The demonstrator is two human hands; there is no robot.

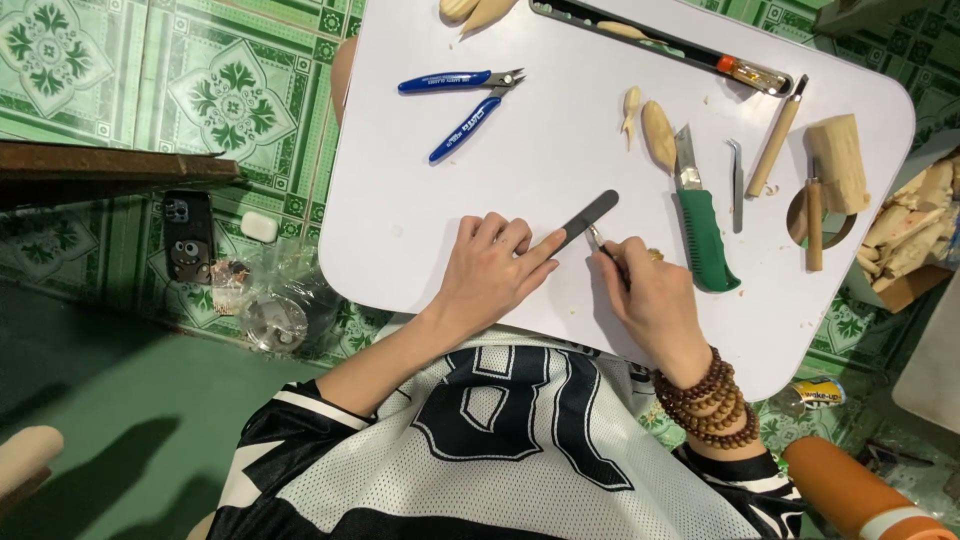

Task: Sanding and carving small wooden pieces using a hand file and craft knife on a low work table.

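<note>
My left hand [493,272] lies flat on the white table [420,200], its forefinger pressing down the near end of a grey sanding stick [590,217]. My right hand [650,300], with brown bead bracelets on the wrist, is closed on a thin metal tool [600,243] whose tip rests against the stick's near end. Both hands are near the table's front edge.
Blue-handled cutters [465,100] lie at the upper left. A green utility knife [700,215], tweezers [735,180], wood-handled carving tools [778,140], carved wood pieces [658,132] and a wood block [838,160] lie to the right. A box of wood scraps [915,235] and a phone [187,235] are on the floor.
</note>
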